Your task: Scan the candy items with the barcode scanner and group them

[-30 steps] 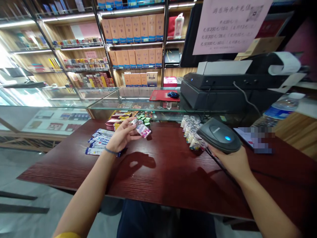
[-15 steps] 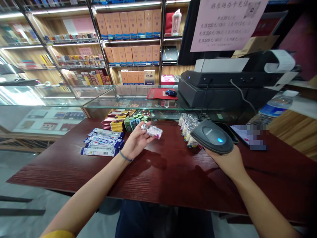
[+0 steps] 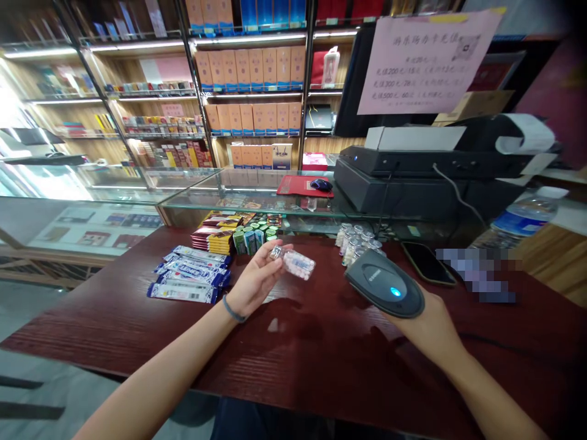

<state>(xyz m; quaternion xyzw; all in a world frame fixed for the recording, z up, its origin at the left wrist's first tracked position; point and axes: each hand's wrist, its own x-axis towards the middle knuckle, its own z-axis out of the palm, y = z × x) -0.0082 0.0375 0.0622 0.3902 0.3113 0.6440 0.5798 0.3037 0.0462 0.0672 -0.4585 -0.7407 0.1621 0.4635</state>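
Observation:
My left hand [image 3: 255, 278] pinches the silver cap of a small clear bottle of pale candies [image 3: 299, 264], tilted with its barcode label facing up. In my right hand [image 3: 428, 315] is a dark grey barcode scanner [image 3: 387, 284] with a blue light lit on top; its front end points toward the bottle. My right fingers are mostly hidden under the scanner. Behind the scanner stands a group of similar candy bottles [image 3: 355, 241]. Left of my left hand lie blue-and-white wrapped packets [image 3: 190, 275], with stacked yellow-and-brown packs [image 3: 215, 235] and green-topped small tubes [image 3: 254, 238] beyond.
A phone [image 3: 428, 263] lies right of the scanner on the dark red table [image 3: 275, 379]. Behind the table runs a glass counter [image 3: 238, 189] with a mouse [image 3: 321, 184] on a red pad. A black cash drawer [image 3: 413, 189] and a water bottle [image 3: 525, 217] stand at the right.
My left hand has turned the candy bottle, so its barcode now faces up, and moved it slightly right. The scanner has shifted a little down and left. The view has tilted up.

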